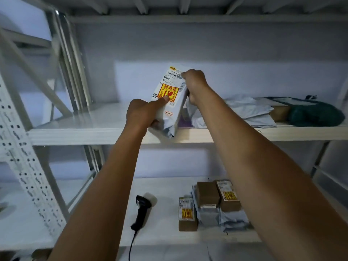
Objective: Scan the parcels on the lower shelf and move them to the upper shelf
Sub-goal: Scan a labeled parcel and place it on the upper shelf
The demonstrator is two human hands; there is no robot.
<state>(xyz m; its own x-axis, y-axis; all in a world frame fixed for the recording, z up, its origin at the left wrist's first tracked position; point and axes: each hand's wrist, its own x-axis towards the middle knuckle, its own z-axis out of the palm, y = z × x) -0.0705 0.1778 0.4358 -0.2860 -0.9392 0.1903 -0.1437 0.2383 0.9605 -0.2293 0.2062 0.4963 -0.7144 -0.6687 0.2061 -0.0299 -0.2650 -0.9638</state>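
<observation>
A white poly-bag parcel [170, 95] with a barcode label and a yellow-and-red fragile sticker stands upright at the front of the upper shelf [90, 136]. My left hand [143, 113] grips its lower left side, thumb on the sticker. My right hand [194, 82] pinches its top right edge. On the lower shelf [165, 235] lie a black handheld scanner [142, 209] with its cable, a small brown box [187, 213], two more brown boxes [218, 195] and grey mailer bags [222, 217] under them.
On the upper shelf to the right lie grey mailer bags [250, 112], a brown box [280, 113] and a dark green bag [314, 114]. A perforated white upright [24, 162] and diagonal braces stand at the left. Another shelf board runs overhead.
</observation>
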